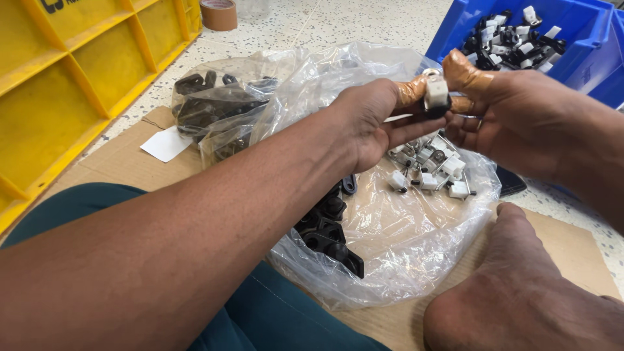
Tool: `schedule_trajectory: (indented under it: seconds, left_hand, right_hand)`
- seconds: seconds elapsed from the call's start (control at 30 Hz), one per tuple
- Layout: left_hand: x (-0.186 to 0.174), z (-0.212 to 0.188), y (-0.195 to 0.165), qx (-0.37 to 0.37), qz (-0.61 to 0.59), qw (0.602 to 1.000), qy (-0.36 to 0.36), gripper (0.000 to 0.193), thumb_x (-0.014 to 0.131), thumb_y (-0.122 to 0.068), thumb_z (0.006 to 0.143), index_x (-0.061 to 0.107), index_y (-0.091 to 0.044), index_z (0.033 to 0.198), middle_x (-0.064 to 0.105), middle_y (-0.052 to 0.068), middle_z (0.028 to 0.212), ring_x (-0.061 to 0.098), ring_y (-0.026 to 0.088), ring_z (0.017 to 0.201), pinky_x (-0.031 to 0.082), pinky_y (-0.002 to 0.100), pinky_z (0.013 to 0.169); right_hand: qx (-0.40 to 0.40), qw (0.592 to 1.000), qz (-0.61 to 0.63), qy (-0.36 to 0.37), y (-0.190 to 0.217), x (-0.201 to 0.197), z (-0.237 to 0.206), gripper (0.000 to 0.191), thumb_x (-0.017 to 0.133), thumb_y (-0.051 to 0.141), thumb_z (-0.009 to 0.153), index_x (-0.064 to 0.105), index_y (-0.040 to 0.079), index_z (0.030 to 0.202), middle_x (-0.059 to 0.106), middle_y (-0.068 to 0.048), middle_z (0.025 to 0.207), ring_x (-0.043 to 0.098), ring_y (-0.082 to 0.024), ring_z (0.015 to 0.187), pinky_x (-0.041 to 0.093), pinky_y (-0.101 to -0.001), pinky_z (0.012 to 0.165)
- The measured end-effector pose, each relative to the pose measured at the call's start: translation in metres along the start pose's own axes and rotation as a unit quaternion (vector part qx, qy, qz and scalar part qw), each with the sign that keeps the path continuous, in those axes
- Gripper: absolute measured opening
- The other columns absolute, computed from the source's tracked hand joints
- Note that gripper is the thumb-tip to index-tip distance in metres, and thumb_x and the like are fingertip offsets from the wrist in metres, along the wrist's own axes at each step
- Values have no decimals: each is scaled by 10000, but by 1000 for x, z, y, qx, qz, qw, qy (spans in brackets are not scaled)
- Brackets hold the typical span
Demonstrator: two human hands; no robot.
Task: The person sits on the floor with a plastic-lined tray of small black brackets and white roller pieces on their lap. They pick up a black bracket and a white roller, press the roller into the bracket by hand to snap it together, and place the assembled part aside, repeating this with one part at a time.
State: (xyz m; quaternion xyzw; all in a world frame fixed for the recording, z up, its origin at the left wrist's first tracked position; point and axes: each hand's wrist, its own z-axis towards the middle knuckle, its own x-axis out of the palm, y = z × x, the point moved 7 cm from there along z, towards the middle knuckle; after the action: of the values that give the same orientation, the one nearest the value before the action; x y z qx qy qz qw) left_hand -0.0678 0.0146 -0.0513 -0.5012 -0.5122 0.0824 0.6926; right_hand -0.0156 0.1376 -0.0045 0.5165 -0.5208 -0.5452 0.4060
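Note:
My left hand (370, 120) and my right hand (513, 120) meet above a clear plastic bag (403, 240). Between their taped fingertips they pinch a small white and black plastic part (436, 95). Brown tape wraps my left thumb and my right thumb. Below the hands, several small white parts with metal pins (432, 170) lie on the bag. Several flat black plastic pieces (328, 237) lie at the bag's left side, partly hidden by my left forearm.
A blue bin (585, 32) of assembled black and white parts stands at the far right. A yellow divided crate (78, 71) sits at the left. Another bag of black pieces (208, 104), a tape roll (219, 14), brown cardboard (117, 156) and my bare foot (520, 286) are near.

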Motion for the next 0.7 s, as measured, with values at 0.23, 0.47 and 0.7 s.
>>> schedule_trajectory:
  seconds: [0.23,0.47,0.7]
  left_hand:
    - [4,-17,-15,61,47,997,-7,269,601,-67,986,643,151,1138,712,242,1047,779,279,874,696,268,734]
    - [12,-7,-13,60,23,998,-24,284,628,-79,941,652,147,1112,729,281,999,779,345,848,711,324,695]
    - [8,14,-1,22,36,997,59,296,741,-166,893,695,49,1091,722,187,1039,763,270,916,709,322,780]
  right_hand:
    - [-51,999,8,-10,13,7,-14,295,555,103,1038,640,-4,1300,674,-73,1133,612,-93,918,529,-218,813]
    - [-80,997,14,-7,17,4,-17,365,469,12,1011,645,-40,1326,693,-120,1195,661,-155,1027,553,-265,878]
    - [-72,997,-20,22,26,5,-7,355,473,188,1067,578,-65,1292,663,-155,1218,711,-194,1044,624,-344,922]
